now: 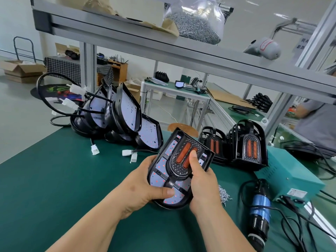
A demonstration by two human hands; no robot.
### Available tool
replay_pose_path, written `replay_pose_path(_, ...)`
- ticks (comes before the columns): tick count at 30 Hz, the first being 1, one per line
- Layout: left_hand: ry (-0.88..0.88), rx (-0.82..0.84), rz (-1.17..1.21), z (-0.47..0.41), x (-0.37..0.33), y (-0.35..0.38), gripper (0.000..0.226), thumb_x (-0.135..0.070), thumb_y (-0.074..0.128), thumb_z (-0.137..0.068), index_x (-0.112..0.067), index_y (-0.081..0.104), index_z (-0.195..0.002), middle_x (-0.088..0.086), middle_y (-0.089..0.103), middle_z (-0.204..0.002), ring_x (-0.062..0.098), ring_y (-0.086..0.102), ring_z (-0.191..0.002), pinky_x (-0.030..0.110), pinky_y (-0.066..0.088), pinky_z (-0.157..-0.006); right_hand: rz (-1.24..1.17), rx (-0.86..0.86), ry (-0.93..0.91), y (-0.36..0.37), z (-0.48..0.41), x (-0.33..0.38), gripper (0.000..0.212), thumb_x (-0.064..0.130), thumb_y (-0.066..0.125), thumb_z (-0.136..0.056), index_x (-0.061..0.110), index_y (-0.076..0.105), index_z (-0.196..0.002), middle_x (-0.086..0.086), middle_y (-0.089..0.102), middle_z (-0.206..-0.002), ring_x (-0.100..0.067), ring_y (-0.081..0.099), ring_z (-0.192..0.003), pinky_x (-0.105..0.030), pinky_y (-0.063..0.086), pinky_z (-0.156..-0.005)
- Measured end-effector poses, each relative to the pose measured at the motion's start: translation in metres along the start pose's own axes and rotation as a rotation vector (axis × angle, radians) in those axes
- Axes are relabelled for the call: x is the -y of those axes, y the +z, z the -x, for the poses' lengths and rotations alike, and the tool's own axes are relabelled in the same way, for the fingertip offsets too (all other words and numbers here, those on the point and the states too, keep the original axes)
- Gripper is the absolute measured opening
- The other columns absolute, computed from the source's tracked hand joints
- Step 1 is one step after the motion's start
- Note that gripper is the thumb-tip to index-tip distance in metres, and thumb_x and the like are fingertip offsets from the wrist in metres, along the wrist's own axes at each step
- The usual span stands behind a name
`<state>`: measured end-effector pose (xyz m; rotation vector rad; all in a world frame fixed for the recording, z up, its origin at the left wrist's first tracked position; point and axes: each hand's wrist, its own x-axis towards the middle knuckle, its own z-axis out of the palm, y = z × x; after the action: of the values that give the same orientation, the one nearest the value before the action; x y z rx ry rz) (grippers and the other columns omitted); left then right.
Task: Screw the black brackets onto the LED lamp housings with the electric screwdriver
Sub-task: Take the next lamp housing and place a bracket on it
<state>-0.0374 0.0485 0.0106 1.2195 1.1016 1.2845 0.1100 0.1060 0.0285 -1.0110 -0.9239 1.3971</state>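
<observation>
I hold one LED lamp housing (163,171) tilted above the green table, its white LED board facing me. A black bracket (183,160) with two orange strips lies on that board. My left hand (143,188) grips the housing's lower left edge, thumb across the board. My right hand (203,177) grips the right edge, its thumb pressing on the bracket's orange strips. The electric screwdriver (259,213), blue and black, lies on the table at the right, untouched. A small heap of loose screws (224,194) lies beside my right hand.
A pile of housings with cables (116,113) stands at the back left. Two stacks of black brackets (247,144) stand at the back right, next to a teal power box (287,173). A bag of screws (196,22) sits on the shelf above. A person (316,122) stands far right.
</observation>
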Motion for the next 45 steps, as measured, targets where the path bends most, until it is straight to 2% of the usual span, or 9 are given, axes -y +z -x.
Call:
replay_pose_path(4,0.09,-0.102,-0.023,-0.003,0.006,0.002,0.086,-0.008,0.087,-0.057,-0.029,0.049,-0.132,-0.006,0.073,-0.116,0.015,0.07,-0.107,0.028,0.056,-0.09,-0.069,0.17,0.055,0.005,0.006,-0.001,0.04,0.018,0.076,-0.077,0.007,0.069,-0.115,-0.018,0.074,-0.109,-0.041,0.069,-0.104,-0.059,0.053,-0.094)
replay_pose_path(8,0.093,-0.041,0.044,-0.006,0.007,-0.001,0.092,-0.012,0.089,-0.061,-0.031,0.044,-0.138,-0.005,0.069,-0.125,0.015,0.066,-0.116,0.03,0.054,-0.095,-0.064,0.141,0.049,0.01,0.01,-0.008,0.034,-0.003,0.07,-0.082,0.001,0.067,-0.115,-0.022,0.073,-0.108,-0.047,0.067,-0.104,-0.062,0.052,-0.092)
replay_pose_path(12,-0.003,0.03,0.052,-0.002,0.01,-0.003,0.099,-0.02,0.093,-0.055,-0.028,0.041,-0.139,-0.003,0.067,-0.129,0.017,0.063,-0.12,0.039,0.051,-0.103,-0.145,0.044,0.054,0.008,0.008,-0.008,0.034,-0.002,0.07,-0.084,-0.002,0.065,-0.117,-0.026,0.07,-0.112,-0.05,0.064,-0.107,-0.064,0.051,-0.092)
replay_pose_path(17,-0.102,-0.026,-0.007,-0.002,0.012,0.004,0.06,-0.024,0.083,-0.063,-0.021,0.06,-0.118,0.002,0.073,-0.113,0.015,0.07,-0.098,0.025,0.056,-0.075,-0.189,0.003,-0.002,0.007,0.005,-0.006,0.033,0.0,0.071,-0.084,-0.003,0.063,-0.117,-0.027,0.069,-0.115,-0.052,0.06,-0.112,-0.065,0.049,-0.096)
replay_pose_path(22,-0.123,-0.025,0.089,-0.002,0.01,0.005,0.057,-0.026,0.079,-0.067,-0.023,0.059,-0.12,-0.002,0.075,-0.11,0.012,0.072,-0.098,0.018,0.055,-0.07,-0.191,0.059,-0.033,0.007,0.005,-0.009,0.034,0.002,0.07,-0.084,-0.002,0.063,-0.117,-0.024,0.071,-0.113,-0.048,0.064,-0.11,-0.064,0.048,-0.098)
replay_pose_path(28,-0.11,-0.061,0.141,-0.004,0.007,0.001,0.047,-0.017,0.075,-0.08,-0.023,0.056,-0.123,-0.003,0.075,-0.111,0.012,0.072,-0.101,0.021,0.054,-0.073,-0.019,0.278,-0.035,0.005,0.006,-0.009,0.069,0.006,0.08,-0.071,-0.001,0.05,-0.132,-0.023,0.067,-0.123,-0.046,0.061,-0.116,-0.064,0.044,-0.103)
replay_pose_path(35,-0.09,-0.082,0.107,-0.007,0.009,0.005,0.037,-0.015,0.07,-0.088,-0.02,0.056,-0.121,-0.001,0.076,-0.109,0.013,0.073,-0.096,0.016,0.053,-0.067,0.02,0.25,-0.114,0.003,0.003,-0.009,0.06,-0.007,0.076,-0.076,-0.002,0.05,-0.129,-0.025,0.068,-0.117,-0.048,0.064,-0.11,-0.062,0.052,-0.092)
replay_pose_path(40,-0.084,-0.037,0.12,-0.006,0.008,0.002,0.051,-0.026,0.082,-0.076,-0.022,0.057,-0.12,-0.002,0.075,-0.112,0.013,0.072,-0.1,0.018,0.054,-0.069,0.005,0.241,-0.117,0.003,0.003,-0.011,0.064,-0.01,0.077,-0.075,-0.002,0.048,-0.131,-0.023,0.068,-0.12,-0.044,0.064,-0.112,-0.06,0.051,-0.096)
replay_pose_path(45,-0.086,0.003,0.136,-0.006,0.007,-0.001,0.053,-0.037,0.075,-0.073,-0.025,0.057,-0.122,-0.002,0.075,-0.112,0.011,0.071,-0.1,0.022,0.053,-0.073,0.013,0.228,-0.149,0.004,0.005,-0.013,0.064,-0.009,0.079,-0.074,0.003,0.049,-0.128,-0.019,0.07,-0.116,-0.042,0.066,-0.108,-0.055,0.053,-0.097)
